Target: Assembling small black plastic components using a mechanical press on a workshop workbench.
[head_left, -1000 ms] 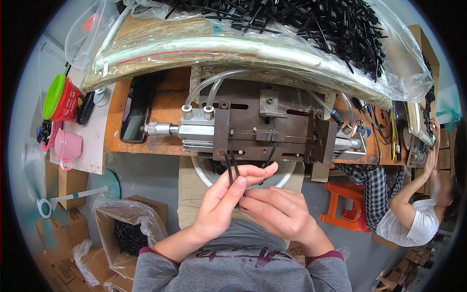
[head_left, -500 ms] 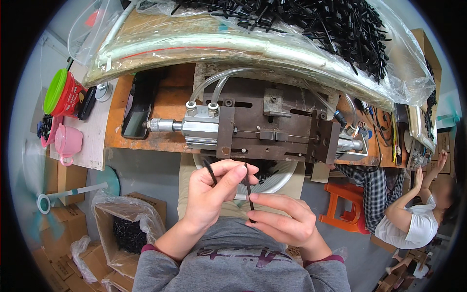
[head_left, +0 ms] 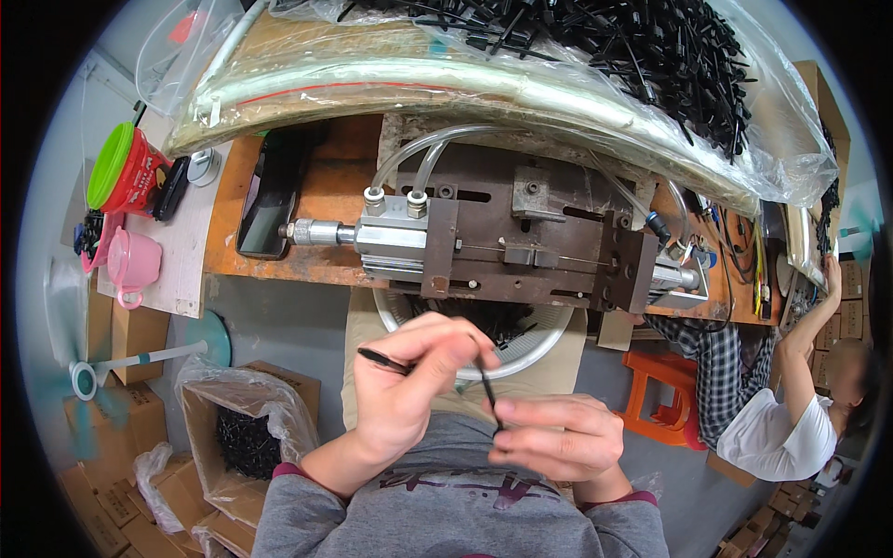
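Note:
Between my two hands runs a thin black cable tie [head_left: 488,389], slightly curved. My left hand [head_left: 409,391] pinches its upper end between thumb and fingers. A second black strip [head_left: 379,359] sticks out from behind the left hand's fingers, most of it hidden. The fingers of my right hand [head_left: 563,432] are closed on the lower end of the cable tie, a little blurred. Both hands are in front of my body, just short of a metal clamping fixture [head_left: 530,256]. Below the fixture, a white basket [head_left: 558,337] holds more black pieces.
A plastic-lined tray [head_left: 335,79] heaped with black cable ties [head_left: 651,65] spans the far side. On the wooden bench [head_left: 316,265] lies a black phone [head_left: 270,200]. Pink cup [head_left: 135,260], left; orange stool [head_left: 656,386] and a seated person [head_left: 781,423], right.
Both hands have shifted slightly right, the right one also a little nearer. The strip behind my left fingers now lies flatter. At the right, the other person's arm has moved.

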Demonstrator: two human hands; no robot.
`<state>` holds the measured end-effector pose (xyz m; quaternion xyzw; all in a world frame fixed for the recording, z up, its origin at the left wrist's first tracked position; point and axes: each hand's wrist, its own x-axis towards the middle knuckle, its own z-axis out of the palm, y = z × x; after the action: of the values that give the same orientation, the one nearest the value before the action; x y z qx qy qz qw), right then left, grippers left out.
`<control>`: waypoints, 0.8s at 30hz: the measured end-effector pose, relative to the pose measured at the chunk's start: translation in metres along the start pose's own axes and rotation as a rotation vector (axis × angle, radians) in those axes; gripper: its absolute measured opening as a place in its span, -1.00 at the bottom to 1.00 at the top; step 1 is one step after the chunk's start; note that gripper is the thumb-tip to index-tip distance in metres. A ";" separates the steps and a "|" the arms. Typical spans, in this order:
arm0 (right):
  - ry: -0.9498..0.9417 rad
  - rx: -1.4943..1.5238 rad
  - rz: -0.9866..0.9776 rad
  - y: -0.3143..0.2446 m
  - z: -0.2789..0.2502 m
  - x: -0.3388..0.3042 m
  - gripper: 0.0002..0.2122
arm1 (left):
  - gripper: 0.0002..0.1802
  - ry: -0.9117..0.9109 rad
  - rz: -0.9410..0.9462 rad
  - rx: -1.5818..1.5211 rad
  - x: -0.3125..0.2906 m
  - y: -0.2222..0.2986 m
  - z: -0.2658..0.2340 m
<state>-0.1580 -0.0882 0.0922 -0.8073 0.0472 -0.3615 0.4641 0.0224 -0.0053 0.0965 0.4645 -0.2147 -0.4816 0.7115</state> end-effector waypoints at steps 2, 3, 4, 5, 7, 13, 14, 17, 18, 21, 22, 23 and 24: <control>-0.024 0.062 0.000 -0.004 0.001 -0.003 -0.71 | -0.78 0.053 0.012 -0.145 0.009 0.002 -0.008; -0.040 0.097 -0.001 -0.005 0.002 -0.003 -0.71 | -0.77 0.065 0.062 -0.146 0.010 0.003 -0.012; -0.023 0.047 0.026 -0.004 0.002 -0.004 -0.72 | -0.77 0.055 0.044 -0.095 0.008 0.003 -0.011; -0.005 -0.004 0.053 -0.003 0.002 -0.006 -0.74 | -0.77 0.045 0.026 -0.045 0.003 0.002 -0.007; 0.003 -0.059 0.047 -0.002 0.001 -0.005 -0.73 | -0.78 0.008 -0.027 -0.054 0.001 -0.001 -0.001; 0.002 -0.082 0.027 0.001 0.005 -0.003 -0.71 | -0.72 0.002 -0.060 -0.020 0.002 -0.007 0.002; 0.008 -0.073 0.028 0.000 0.005 -0.002 -0.71 | -0.72 0.000 -0.056 -0.006 0.002 -0.007 0.002; 0.015 -0.064 0.029 -0.001 0.006 -0.002 -0.70 | -0.78 -0.026 -0.091 -0.021 0.002 -0.008 0.000; 0.010 -0.074 0.033 -0.001 0.006 -0.001 -0.70 | -0.78 -0.029 -0.072 -0.004 0.001 -0.008 0.000; 0.014 -0.113 0.041 -0.002 0.006 -0.001 -0.70 | -0.79 -0.040 -0.049 0.014 0.001 -0.010 -0.001; 0.019 -0.129 0.042 -0.003 0.006 -0.001 -0.71 | -0.79 -0.045 -0.065 -0.001 0.002 -0.011 -0.001; 0.019 -0.133 0.045 -0.002 0.007 -0.002 -0.71 | -0.79 -0.049 -0.080 -0.016 0.002 -0.011 -0.001; 0.019 -0.138 0.049 -0.002 0.007 -0.003 -0.71 | -0.79 -0.053 -0.090 -0.026 0.002 -0.011 -0.001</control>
<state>-0.1562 -0.0806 0.0901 -0.8325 0.0961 -0.3536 0.4155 0.0187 -0.0079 0.0858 0.4516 -0.2059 -0.5280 0.6891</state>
